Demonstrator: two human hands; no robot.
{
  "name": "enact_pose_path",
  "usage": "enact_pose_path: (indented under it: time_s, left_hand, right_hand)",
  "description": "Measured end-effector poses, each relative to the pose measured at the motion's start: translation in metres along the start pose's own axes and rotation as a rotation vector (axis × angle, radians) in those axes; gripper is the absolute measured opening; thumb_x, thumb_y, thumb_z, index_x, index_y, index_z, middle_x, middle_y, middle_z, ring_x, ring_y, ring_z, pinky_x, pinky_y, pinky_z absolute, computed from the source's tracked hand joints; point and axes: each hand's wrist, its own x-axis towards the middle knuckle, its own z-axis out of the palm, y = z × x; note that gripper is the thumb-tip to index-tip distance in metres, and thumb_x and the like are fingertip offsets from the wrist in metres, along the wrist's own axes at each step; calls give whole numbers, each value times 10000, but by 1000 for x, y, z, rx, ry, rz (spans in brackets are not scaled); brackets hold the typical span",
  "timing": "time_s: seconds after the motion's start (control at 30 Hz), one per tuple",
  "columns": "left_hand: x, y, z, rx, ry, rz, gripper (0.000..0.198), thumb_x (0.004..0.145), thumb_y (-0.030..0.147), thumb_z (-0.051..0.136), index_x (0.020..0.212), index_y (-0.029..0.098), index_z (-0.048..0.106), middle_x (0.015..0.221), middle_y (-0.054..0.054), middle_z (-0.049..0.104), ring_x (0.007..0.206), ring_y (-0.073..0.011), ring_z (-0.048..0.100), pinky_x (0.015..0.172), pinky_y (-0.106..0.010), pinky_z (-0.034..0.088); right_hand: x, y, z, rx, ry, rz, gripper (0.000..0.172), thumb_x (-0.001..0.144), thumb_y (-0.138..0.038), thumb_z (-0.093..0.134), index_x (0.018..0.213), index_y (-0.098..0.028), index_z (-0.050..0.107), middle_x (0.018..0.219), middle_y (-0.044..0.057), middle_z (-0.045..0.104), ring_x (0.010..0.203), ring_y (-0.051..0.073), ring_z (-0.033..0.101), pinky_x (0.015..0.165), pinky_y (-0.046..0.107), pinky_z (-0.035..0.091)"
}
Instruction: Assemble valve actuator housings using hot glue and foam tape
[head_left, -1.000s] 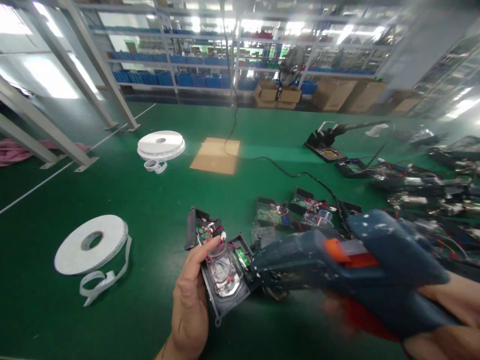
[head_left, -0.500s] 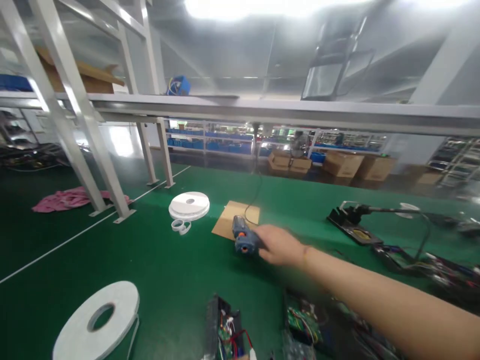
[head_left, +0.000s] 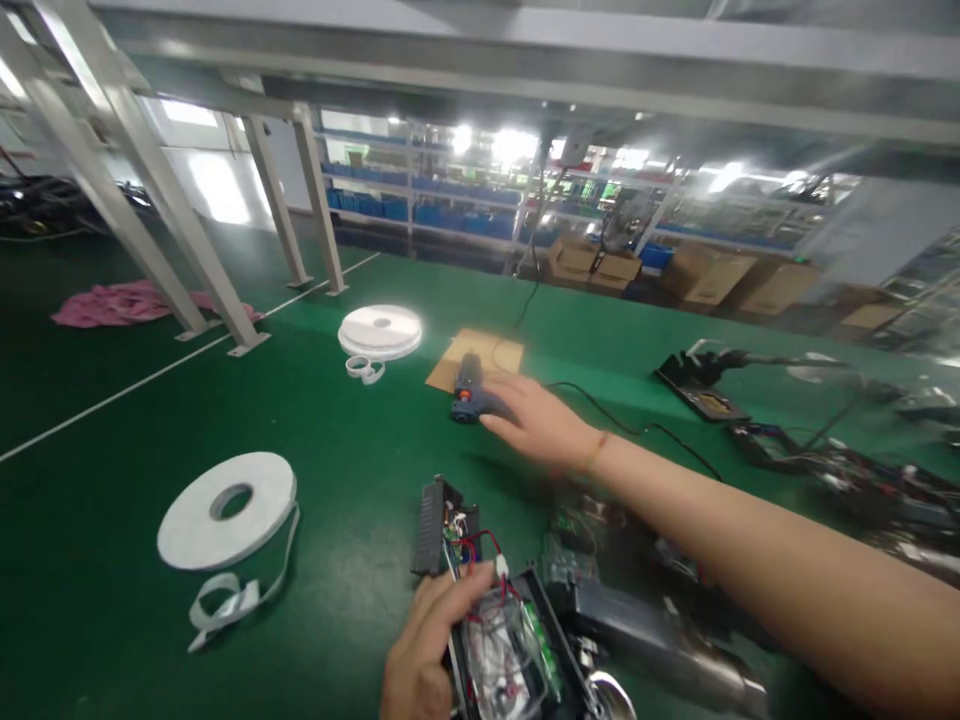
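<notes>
On a green table (head_left: 337, 450), from left: a pink cloth (head_left: 112, 305) lies far left, and a white tape roll (head_left: 184, 520) near left, its loose end curling. Near the centre, the partly curled left hand (head_left: 424, 640) holds the left side of an opened dark device (head_left: 504, 650) with red wires. Farther off, a blue hand tool (head_left: 466, 390) overlaps a tan sheet (head_left: 442, 368); the right hand's (head_left: 536, 415) thumb and fingers flank its handle, grip unclear. Blurred electronic assemblies (head_left: 892, 490) spread right.
</notes>
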Motion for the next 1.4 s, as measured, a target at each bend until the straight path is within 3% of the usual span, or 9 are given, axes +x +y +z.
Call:
enact_pose_path:
  time_s: [0.13,0.2,0.3,0.5,0.7,0.87,1.03,1.2,1.4]
  left_hand:
    - [1,0,1,-91,39,74,651,995,654,273,1350,254,644,1460,-91,584,1394,-322,493,1166,-464,425]
    - [3,3,1,-73,50,138,583,1028,576,270,1362,257,627,1442,-86,599,1377,-302,513,1163,-464,430]
    - [5,7,-1,2,28,236,506,1066,447,236,1412,282,567,1445,-60,600,1355,-245,536,1175,-421,404]
    - [5,12,-2,150,28,381,465,1080,299,224,1475,303,471,1492,-19,566,1398,-179,496,1212,-361,320]
    - [5,12,-2,90,9,372,463,1085,337,213,1488,305,438,1550,-14,505,1426,-171,466,1197,-323,328]
    - [5,10,-5,80,-3,364,468,1081,354,223,1490,296,445,1559,-40,492,1421,-205,474,1189,-370,345]
    - [4,9,-6,60,-26,351,481,1083,367,209,1509,293,420,1581,-45,464,1425,-209,469,1188,-383,338]
    - [4,14,-6,52,-40,347,480,1088,386,188,1510,316,406,1578,-25,471,1435,-183,457,1209,-357,288]
    - [5,13,-7,10,-56,340,490,1082,430,202,1494,298,432,1577,-47,470,1436,-210,456,1196,-380,327]
  right_hand:
    - [-79,-71,-39,267,16,-180,334,1070,-430,494,1278,-197,612,1272,99,650,1191,230,593,1051,393,490]
    - [-112,-96,-43,380,-38,-187,336,1017,-422,602,1290,-227,606,1257,91,635,1153,238,594,1015,383,503]
    - [-137,-111,-33,410,-69,-165,436,958,-320,680,1369,-254,550,1285,93,604,1156,256,577,1006,402,505]
    - [-146,-112,-14,461,-60,-149,443,969,-225,629,1380,-323,496,1355,55,561,1228,237,544,1051,394,488]
    - [-151,-113,-12,521,-77,-184,356,983,-202,615,1312,-293,515,1351,57,594,1235,227,545,1079,373,474]
    - [-148,-115,-12,468,24,-245,386,967,-181,606,1326,-294,517,1349,70,635,1223,241,584,1055,357,507]
    - [-149,-117,-9,412,110,-287,306,996,-250,571,1296,-296,530,1310,74,678,1215,266,622,1059,392,526]
    - [-148,-113,-5,376,74,-294,324,952,-172,594,1248,-291,540,1330,59,667,1253,256,591,1106,403,490]
    - [-148,-110,-8,356,52,-297,385,959,-180,592,1309,-321,517,1347,45,662,1263,249,579,1122,416,480]
